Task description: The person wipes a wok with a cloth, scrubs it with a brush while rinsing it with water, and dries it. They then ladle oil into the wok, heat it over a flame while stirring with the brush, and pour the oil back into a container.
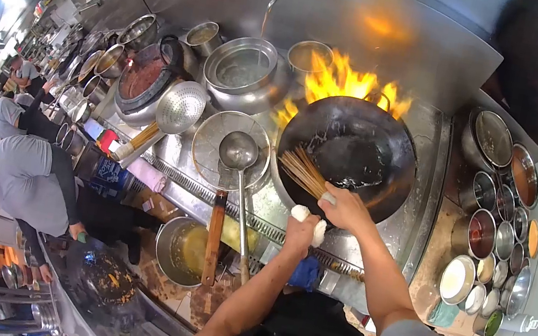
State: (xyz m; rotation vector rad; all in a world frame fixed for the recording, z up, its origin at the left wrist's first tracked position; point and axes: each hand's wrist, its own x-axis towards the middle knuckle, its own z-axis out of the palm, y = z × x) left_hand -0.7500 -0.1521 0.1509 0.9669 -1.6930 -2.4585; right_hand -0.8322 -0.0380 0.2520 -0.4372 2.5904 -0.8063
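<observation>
A large black wok [381,141] sits over the burner, tilted a little toward me, with some foamy liquid in its bottom. My right hand [349,211] is closed around a bamboo wok brush [303,171], whose bristles reach into the wok's near left side. At the wok's near rim, my left hand [302,231] is closed on a folded white cloth [301,212]; its grip on the rim underneath is hidden. Flames [345,84] rise high behind the wok's far left rim.
Left of the wok lie a ladle [239,151] and a wire strainer [212,131], their handles toward me. A perforated skimmer [180,107] and metal pots [242,95] stand beyond. Seasoning bowls [482,229] crowd the right. A co-worker [30,176] handles another wok [100,276] at left.
</observation>
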